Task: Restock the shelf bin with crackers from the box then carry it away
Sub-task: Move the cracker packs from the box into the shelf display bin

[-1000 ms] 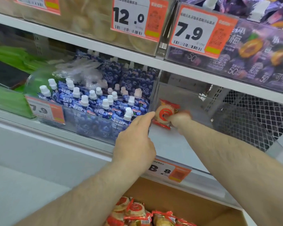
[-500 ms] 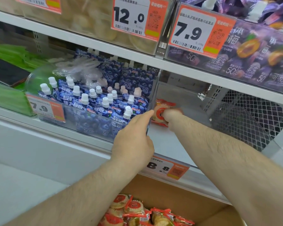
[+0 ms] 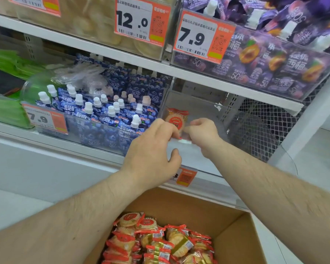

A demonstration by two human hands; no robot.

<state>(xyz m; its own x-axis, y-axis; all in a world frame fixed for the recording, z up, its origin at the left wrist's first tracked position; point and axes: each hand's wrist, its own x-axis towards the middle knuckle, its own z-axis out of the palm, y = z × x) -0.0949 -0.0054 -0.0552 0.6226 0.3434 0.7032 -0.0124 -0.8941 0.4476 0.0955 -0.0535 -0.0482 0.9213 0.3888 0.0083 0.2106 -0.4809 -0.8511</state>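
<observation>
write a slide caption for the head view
Both hands stand one cracker pack in the clear shelf bin, above the open box.

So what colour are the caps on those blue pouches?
White on most pouch caps, a few pale pink further back; only the head view shows them.

Clear bin [image 3: 208, 111] mostly free inside: one cracker pack [image 3: 176, 119] upright at its back left, floor open to the right. Both hands [image 3: 152, 155] fill the front opening. Upper shelf [image 3: 217, 80] caps headroom. Pouch bin [image 3: 107, 119] packed tight just left. Mesh panel [image 3: 259, 126] blocks the right side.
</observation>
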